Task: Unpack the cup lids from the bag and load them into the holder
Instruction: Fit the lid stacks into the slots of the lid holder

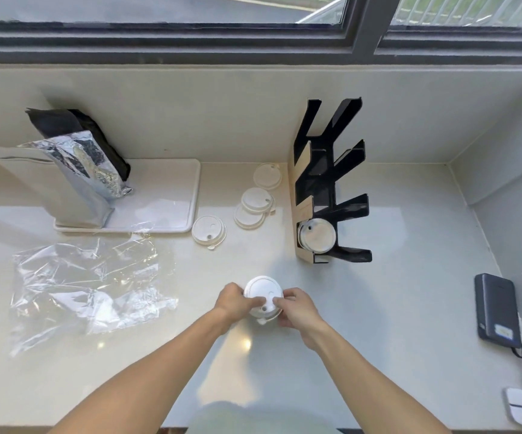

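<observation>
We are gripping a stack of lids [262,296] with our left hand [233,300] and right hand [295,308], fingers curled around it. The bag [87,286] is lying empty beside us.

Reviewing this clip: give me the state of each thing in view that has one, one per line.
Left hand: grips the held lid stack.
Right hand: grips the same stack.
Held lid stack: in both hands, above the counter.
Holder: upright, lids in nearest slot only.
Loose lids: lying on counter.
Plastic bag: emptied, crumpled flat.
Foil pouch: standing, top open.

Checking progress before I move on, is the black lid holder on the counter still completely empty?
No, the black holder already has lids in its nearest compartment.
</observation>
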